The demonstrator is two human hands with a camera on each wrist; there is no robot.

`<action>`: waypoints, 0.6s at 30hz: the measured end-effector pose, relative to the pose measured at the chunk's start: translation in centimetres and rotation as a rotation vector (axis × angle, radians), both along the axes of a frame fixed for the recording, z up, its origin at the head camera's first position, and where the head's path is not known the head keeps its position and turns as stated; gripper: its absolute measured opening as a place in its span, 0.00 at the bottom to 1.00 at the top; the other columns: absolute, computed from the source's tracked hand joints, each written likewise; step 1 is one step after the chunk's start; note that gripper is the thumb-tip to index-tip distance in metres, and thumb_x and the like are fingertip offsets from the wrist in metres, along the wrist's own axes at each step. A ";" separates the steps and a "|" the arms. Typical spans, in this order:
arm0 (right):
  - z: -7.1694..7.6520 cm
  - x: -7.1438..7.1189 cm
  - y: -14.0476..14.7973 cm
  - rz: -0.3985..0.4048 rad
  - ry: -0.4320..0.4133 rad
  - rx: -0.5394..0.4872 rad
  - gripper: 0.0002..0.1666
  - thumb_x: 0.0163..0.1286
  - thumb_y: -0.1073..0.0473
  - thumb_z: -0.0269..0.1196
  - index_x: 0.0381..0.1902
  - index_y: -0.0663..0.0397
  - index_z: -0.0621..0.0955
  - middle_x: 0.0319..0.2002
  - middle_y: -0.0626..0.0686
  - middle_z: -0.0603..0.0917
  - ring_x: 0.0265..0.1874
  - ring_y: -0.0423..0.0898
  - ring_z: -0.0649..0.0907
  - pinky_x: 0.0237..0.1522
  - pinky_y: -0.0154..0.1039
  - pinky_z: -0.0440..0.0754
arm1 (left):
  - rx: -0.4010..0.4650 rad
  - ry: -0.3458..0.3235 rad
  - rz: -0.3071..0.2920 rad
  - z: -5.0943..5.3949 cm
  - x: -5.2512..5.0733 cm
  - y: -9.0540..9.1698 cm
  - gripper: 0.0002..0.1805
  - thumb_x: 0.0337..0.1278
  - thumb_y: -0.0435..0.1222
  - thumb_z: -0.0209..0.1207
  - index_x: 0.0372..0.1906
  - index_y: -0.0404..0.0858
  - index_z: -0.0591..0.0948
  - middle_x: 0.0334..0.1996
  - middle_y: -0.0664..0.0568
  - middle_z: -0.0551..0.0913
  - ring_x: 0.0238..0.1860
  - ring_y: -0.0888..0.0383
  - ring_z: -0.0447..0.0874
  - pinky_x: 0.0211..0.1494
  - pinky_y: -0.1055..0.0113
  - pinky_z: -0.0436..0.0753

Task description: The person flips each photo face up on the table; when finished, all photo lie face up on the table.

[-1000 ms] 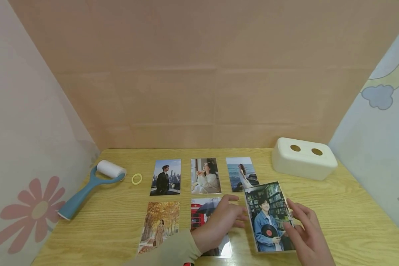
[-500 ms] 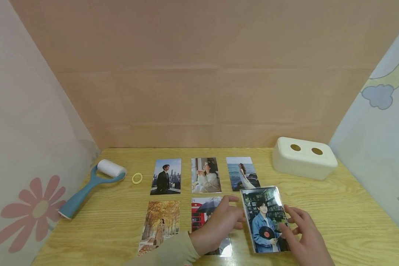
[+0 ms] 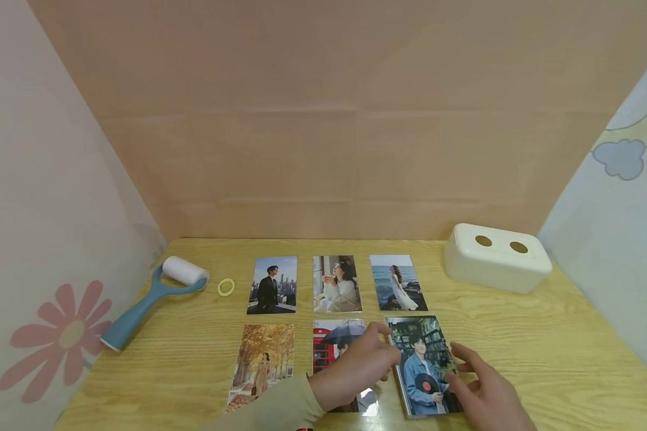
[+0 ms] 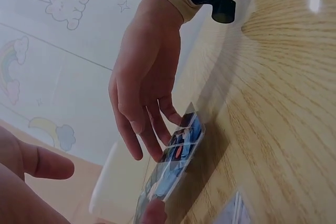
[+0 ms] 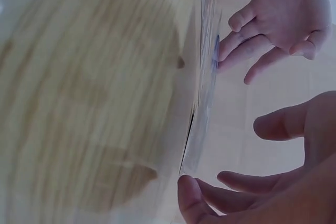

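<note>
A stack of photo cards point(image 3: 423, 359) sits in front of me, right of centre; its top picture shows a person in a denim jacket with a record. At its left edge, the bent fingertips of my left hand point(image 3: 353, 365) touch or nearly touch it. My right hand point(image 3: 487, 386) is at the right edge, loosely bent, with a fingertip against the cards in the right wrist view. Beneath my left forearm a photo with a red phone box and umbrella point(image 3: 323, 347) is partly covered. In the left wrist view the stack point(image 4: 176, 156) lies between both hands.
An autumn photo point(image 3: 264, 359) lies at left, with a suit photo point(image 3: 272, 287), a window photo point(image 3: 336, 284) and a sea photo point(image 3: 396, 281) in the row behind. A lint roller point(image 3: 151, 299), a yellow ring point(image 3: 226, 287) and a white box with two holes point(image 3: 496, 257) stand around.
The stack has come left and nearer to me, off the corner of the sea photo, and now stands straighter. My right hand moved left with it; my left hand stayed nearly in place.
</note>
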State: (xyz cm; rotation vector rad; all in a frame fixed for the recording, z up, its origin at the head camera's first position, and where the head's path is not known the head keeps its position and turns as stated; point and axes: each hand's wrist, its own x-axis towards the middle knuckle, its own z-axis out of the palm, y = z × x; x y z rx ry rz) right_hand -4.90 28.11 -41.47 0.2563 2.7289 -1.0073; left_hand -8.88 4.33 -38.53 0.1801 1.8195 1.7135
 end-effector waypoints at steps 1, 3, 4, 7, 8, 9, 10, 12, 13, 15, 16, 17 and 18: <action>-0.1 0.0 0.0 0.005 -0.004 0.000 0.39 0.75 0.48 0.61 0.72 0.67 0.66 0.62 0.70 0.75 0.39 0.50 0.85 0.41 0.49 0.85 | -0.006 0.003 -0.008 -0.1 -0.1 0.0 0.29 0.63 0.34 0.54 0.69 0.38 0.65 0.46 0.47 0.78 0.39 0.46 0.77 0.41 0.48 0.72; -0.3 -0.1 -0.1 0.019 -0.007 0.006 0.39 0.75 0.48 0.61 0.71 0.69 0.66 0.62 0.71 0.75 0.39 0.50 0.85 0.41 0.48 0.85 | -0.029 0.013 -0.024 -0.2 -0.2 0.0 0.29 0.64 0.35 0.54 0.69 0.38 0.65 0.50 0.46 0.77 0.40 0.45 0.77 0.43 0.46 0.74; -0.4 -0.1 -0.1 0.028 -0.009 0.010 0.39 0.75 0.48 0.61 0.71 0.71 0.65 0.62 0.72 0.75 0.39 0.51 0.85 0.41 0.48 0.85 | -0.039 0.015 -0.033 -0.2 -0.3 0.1 0.29 0.64 0.36 0.54 0.70 0.39 0.65 0.51 0.46 0.77 0.41 0.44 0.78 0.44 0.46 0.74; -0.7 -0.2 -0.1 0.058 0.008 0.020 0.40 0.74 0.50 0.62 0.70 0.75 0.65 0.61 0.72 0.76 0.42 0.53 0.85 0.40 0.47 0.85 | -0.073 0.017 -0.062 -0.3 -0.4 0.2 0.29 0.66 0.38 0.54 0.70 0.39 0.64 0.55 0.44 0.76 0.42 0.45 0.77 0.44 0.46 0.72; -0.8 -0.2 -0.1 0.067 0.016 0.024 0.40 0.74 0.50 0.62 0.69 0.76 0.65 0.60 0.72 0.76 0.43 0.55 0.85 0.40 0.46 0.85 | -0.079 0.019 -0.070 -0.3 -0.4 0.2 0.29 0.67 0.39 0.54 0.70 0.39 0.64 0.54 0.44 0.76 0.41 0.46 0.76 0.42 0.47 0.70; -1.0 -0.2 -0.1 0.079 0.024 0.029 0.40 0.74 0.50 0.63 0.69 0.77 0.65 0.60 0.73 0.76 0.45 0.57 0.85 0.40 0.47 0.85 | -0.083 0.021 -0.076 -0.3 -0.4 0.2 0.29 0.67 0.39 0.54 0.71 0.39 0.63 0.52 0.44 0.76 0.38 0.48 0.74 0.41 0.47 0.69; -1.0 -0.3 -0.1 0.085 0.030 0.032 0.40 0.74 0.51 0.63 0.68 0.78 0.65 0.60 0.73 0.76 0.46 0.58 0.85 0.40 0.46 0.85 | -0.089 0.022 -0.079 -0.3 -0.4 0.3 0.29 0.67 0.39 0.54 0.71 0.38 0.63 0.50 0.44 0.76 0.37 0.49 0.73 0.40 0.48 0.67; -1.1 -0.3 -0.1 0.101 0.036 0.039 0.40 0.73 0.51 0.63 0.68 0.79 0.65 0.60 0.74 0.76 0.48 0.61 0.84 0.40 0.47 0.85 | -0.096 0.028 -0.078 -0.3 -0.4 0.4 0.30 0.66 0.39 0.54 0.71 0.38 0.63 0.42 0.45 0.76 0.31 0.51 0.69 0.37 0.50 0.66; -1.2 -0.4 -0.1 0.109 0.038 0.040 0.40 0.73 0.52 0.63 0.68 0.79 0.65 0.60 0.74 0.76 0.49 0.62 0.84 0.40 0.48 0.86 | -0.100 0.032 -0.077 -0.2 -0.3 0.4 0.30 0.66 0.39 0.54 0.71 0.37 0.63 0.40 0.45 0.75 0.29 0.51 0.67 0.37 0.51 0.65; -1.2 -0.5 -0.1 0.124 0.043 0.042 0.40 0.73 0.53 0.64 0.68 0.80 0.65 0.59 0.74 0.76 0.49 0.62 0.84 0.41 0.49 0.86 | -0.115 0.044 -0.076 -0.2 -0.3 0.5 0.31 0.66 0.39 0.54 0.71 0.37 0.63 0.39 0.46 0.74 0.30 0.52 0.66 0.37 0.51 0.64; -1.2 -0.5 -0.1 0.132 0.048 0.049 0.40 0.72 0.53 0.64 0.68 0.80 0.65 0.59 0.74 0.76 0.49 0.62 0.84 0.41 0.49 0.85 | -0.120 0.050 -0.076 -0.2 -0.3 0.5 0.31 0.66 0.39 0.54 0.71 0.36 0.63 0.40 0.46 0.74 0.32 0.52 0.67 0.38 0.51 0.64; -1.3 -0.5 -0.1 0.143 0.051 0.062 0.41 0.72 0.53 0.65 0.68 0.80 0.65 0.59 0.74 0.77 0.49 0.62 0.84 0.41 0.50 0.85 | -0.122 0.053 -0.076 -0.3 -0.3 0.5 0.31 0.65 0.39 0.54 0.71 0.36 0.63 0.41 0.46 0.74 0.32 0.51 0.67 0.38 0.50 0.64; -1.3 -0.6 -0.1 0.152 0.058 0.074 0.41 0.71 0.53 0.65 0.68 0.80 0.65 0.59 0.73 0.77 0.49 0.62 0.84 0.43 0.51 0.85 | -0.126 0.055 -0.077 -0.3 -0.3 0.5 0.31 0.66 0.40 0.54 0.71 0.36 0.63 0.43 0.46 0.74 0.33 0.51 0.67 0.39 0.50 0.64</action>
